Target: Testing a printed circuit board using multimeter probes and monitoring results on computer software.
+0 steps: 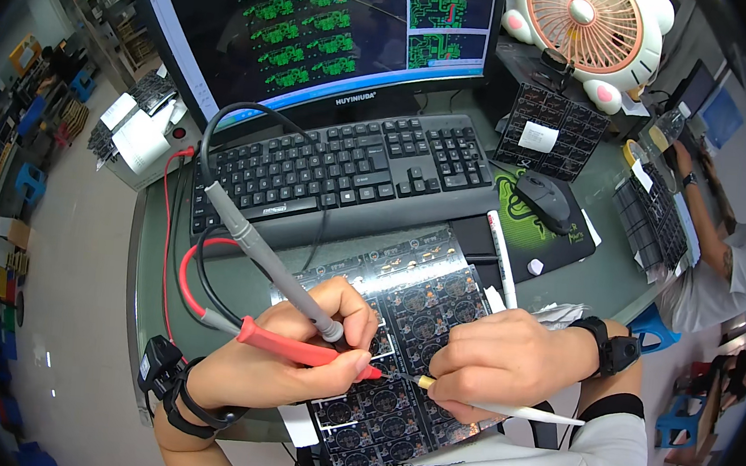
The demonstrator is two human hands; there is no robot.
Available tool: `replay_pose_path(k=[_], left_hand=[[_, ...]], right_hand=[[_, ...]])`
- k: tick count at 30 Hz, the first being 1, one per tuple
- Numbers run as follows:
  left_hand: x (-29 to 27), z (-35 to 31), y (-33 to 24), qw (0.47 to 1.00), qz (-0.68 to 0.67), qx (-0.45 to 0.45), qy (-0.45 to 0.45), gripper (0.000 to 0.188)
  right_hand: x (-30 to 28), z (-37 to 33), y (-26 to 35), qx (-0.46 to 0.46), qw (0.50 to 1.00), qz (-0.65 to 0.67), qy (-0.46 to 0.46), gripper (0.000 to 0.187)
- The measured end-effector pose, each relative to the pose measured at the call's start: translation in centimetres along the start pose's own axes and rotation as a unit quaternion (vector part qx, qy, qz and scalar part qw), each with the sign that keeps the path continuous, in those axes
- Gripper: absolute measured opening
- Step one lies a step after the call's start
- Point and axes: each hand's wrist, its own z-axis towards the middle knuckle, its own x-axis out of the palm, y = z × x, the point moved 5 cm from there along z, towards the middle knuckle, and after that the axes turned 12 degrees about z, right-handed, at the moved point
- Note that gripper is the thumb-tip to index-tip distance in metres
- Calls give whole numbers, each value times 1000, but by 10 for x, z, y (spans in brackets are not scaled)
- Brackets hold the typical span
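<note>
A black circuit board panel (372,426) with many repeated round patterns lies tilted between the desk edge and my lap. My left hand (280,363) is closed around a red test probe (286,343) and a grey pen-shaped probe (255,249) with a black cable. The red probe's thin tip points at the middle of the board; contact is too small to tell. My right hand (500,358) pinches a slim white-handled tool (531,414) with a brass-coloured collar, its front end close to the red probe's tip.
Behind the board stand a black keyboard (352,173) and a monitor (321,30) showing green board layouts. On the right are a mouse (542,202), a white marker (502,259), a standing board panel (554,129), a fan (581,28) and stacked boards (648,224). Another person's arm (706,220) is beyond.
</note>
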Motion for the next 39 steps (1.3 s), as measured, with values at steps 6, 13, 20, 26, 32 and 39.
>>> replay_pose_path(k=[6,13,20,26,32,39], left_hand=[[0,0,2,1000,-4,-8,6,22],[-1,2,3,1000,-12,-8,7,23],[0,1,3,1000,-17,-8,6,24],[0,0,5,1000,-20,-10,9,24],[0,1,2,1000,-22,-13,4,23],[0,0,3,1000,-5,-7,4,22]], right_hand=[[3,2,3,-10,998,-47,48,25],[4,1,1,-3,998,-40,45,26],[4,1,2,-2,998,-38,47,26],[3,2,0,13,999,-31,33,23],[4,0,-1,15,999,-31,5,22],[4,1,1,7,999,-26,31,22]])
